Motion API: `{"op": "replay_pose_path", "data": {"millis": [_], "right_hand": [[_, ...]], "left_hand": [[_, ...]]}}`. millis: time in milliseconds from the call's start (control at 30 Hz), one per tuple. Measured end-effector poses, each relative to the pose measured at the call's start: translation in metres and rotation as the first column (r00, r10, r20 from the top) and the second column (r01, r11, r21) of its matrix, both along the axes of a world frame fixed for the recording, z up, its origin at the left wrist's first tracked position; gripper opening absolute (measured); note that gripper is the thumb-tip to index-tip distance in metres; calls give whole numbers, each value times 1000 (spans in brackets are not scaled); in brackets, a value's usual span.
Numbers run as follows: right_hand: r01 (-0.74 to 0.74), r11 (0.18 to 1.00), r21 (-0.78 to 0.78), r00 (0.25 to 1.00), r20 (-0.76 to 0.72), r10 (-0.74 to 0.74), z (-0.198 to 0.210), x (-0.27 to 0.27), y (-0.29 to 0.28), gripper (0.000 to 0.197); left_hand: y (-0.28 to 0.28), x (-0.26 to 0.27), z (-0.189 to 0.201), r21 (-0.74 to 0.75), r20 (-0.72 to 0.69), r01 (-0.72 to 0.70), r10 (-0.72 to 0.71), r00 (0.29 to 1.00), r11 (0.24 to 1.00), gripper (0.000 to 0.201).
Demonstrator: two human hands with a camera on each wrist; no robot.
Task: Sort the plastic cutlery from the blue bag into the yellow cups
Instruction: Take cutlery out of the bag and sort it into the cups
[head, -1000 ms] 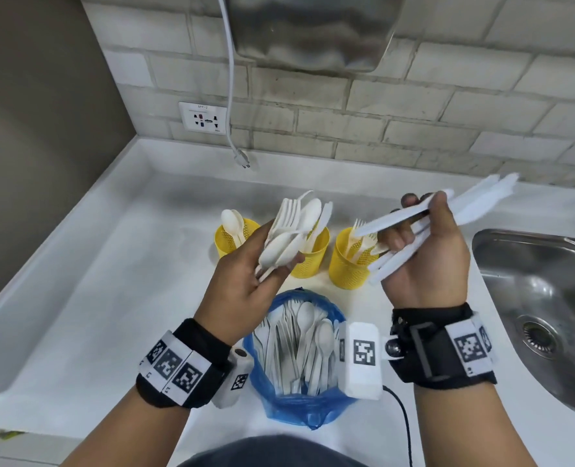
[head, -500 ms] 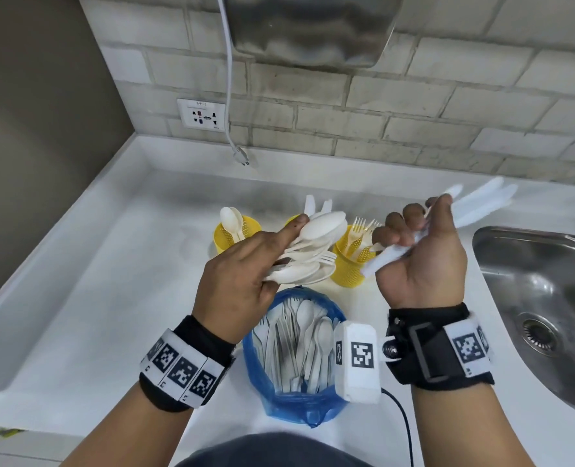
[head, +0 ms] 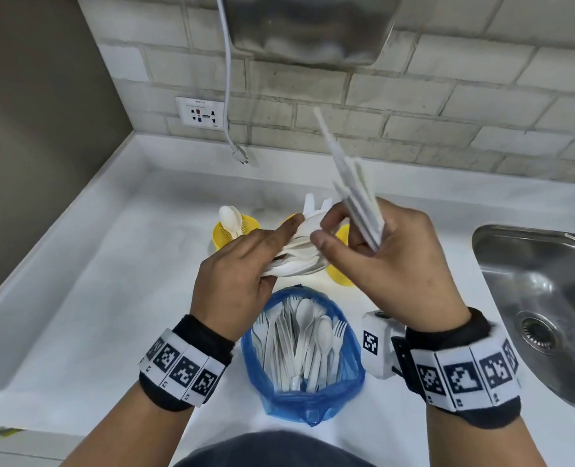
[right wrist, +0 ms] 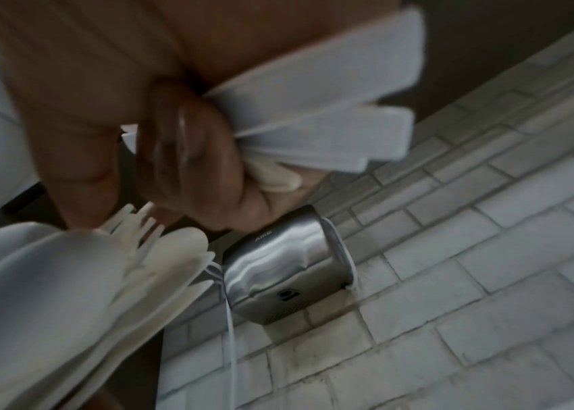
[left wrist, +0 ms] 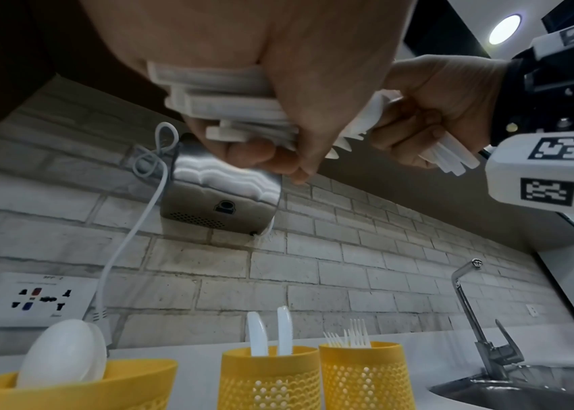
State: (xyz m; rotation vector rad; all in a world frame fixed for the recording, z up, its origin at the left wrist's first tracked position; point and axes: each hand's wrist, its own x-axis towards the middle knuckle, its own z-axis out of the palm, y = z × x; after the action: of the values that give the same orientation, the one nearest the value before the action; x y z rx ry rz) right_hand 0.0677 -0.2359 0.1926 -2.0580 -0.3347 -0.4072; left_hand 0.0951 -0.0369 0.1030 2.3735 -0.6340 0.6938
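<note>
Above the white table (head: 77, 298), the left hand (head: 235, 281) grips white plastic spoons and forks (head: 299, 261), the right hand (head: 397, 264) grips upright white plastic knives (head: 357, 193), both over three yellow perforated cups (left wrist: 269, 380) beyond the open blue plastic bag (head: 313, 396), left of the steel sink's (head: 535, 298) edge.

Steel sink (head: 542, 281), wall socket (head: 200, 114), dryer (head: 308, 26).

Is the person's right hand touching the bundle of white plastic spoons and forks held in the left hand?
Touching. In the head view, the right hand has its fingertips on the bundle of white plastic spoons and forks gripped by the left hand.
</note>
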Motion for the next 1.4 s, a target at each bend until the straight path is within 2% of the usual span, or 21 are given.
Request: {"op": "replay_pose_path", "data": {"millis": [67, 200, 333, 400, 500, 633, 800, 867, 933, 1033, 1133, 1200, 1233, 1400], "right_hand": [[-5, 994, -107, 999, -35, 1, -3, 1, -2, 12], [2, 976, -216, 999, -41, -11, -5, 2, -5, 10], [11, 976, -218, 1000, -6, -12, -8, 4, -3, 6], [9, 986, -169, 1000, 15, -7, -9, 4, -2, 9], [25, 1000, 18, 1000, 15, -25, -9, 5, -2, 12], [77, 969, 236, 997, -12, -77, -12, 10, -9, 10], [-26, 963, 268, 994, -97, 54, -18, 9, -1, 1], [-7, 962, 272, 994, -101, 36, -19, 9, 2, 7], [47, 937, 347, 996, -92, -16, -18, 10, 2, 13], [130, 809, 573, 991, -105, -84, -15, 14, -5, 19], [151, 686, 712, 988, -90, -123, -14, 17, -13, 25], [158, 597, 787, 986, -92, -140, -14, 20, -18, 29], [166, 535, 828, 984, -107, -139, -14, 21, -20, 30], [222, 214, 951, 974, -206, -95, -20, 25, -28, 34]], "left_hand": [[1, 0, 0, 2, 9, -11, 11, 1000, 1000, 65], [2, -1, -3, 35, 6, -35, 35, 999, 999, 68], [2, -1, -4, 17, -32, -9, 10, 999, 1000, 73], [2, 0, -4, -9, -56, 3, -4, 998, 1000, 72], [1, 0, -3, -69, -106, 9, -16, 994, 998, 73], [1, -3, -1, -89, -140, 16, -29, 990, 996, 70], [-4, -3, -2, -90, -170, 72, -87, 982, 993, 72], [-5, -4, -2, -131, -219, 77, -105, 970, 988, 72], [-3, -3, -1, -189, -289, 60, -114, 951, 980, 72], [-2, -5, 2, -351, -385, 46, -189, 903, 935, 67], [-5, -8, 8, -590, -488, -23, -334, 806, 807, 44], [-5, -10, 11, -646, -541, -30, -430, 723, 762, 20], [-5, -11, 12, -666, -545, -14, -474, 692, 746, 14], [-7, -11, 13, -822, -483, -12, -685, 545, 570, 22]]}}
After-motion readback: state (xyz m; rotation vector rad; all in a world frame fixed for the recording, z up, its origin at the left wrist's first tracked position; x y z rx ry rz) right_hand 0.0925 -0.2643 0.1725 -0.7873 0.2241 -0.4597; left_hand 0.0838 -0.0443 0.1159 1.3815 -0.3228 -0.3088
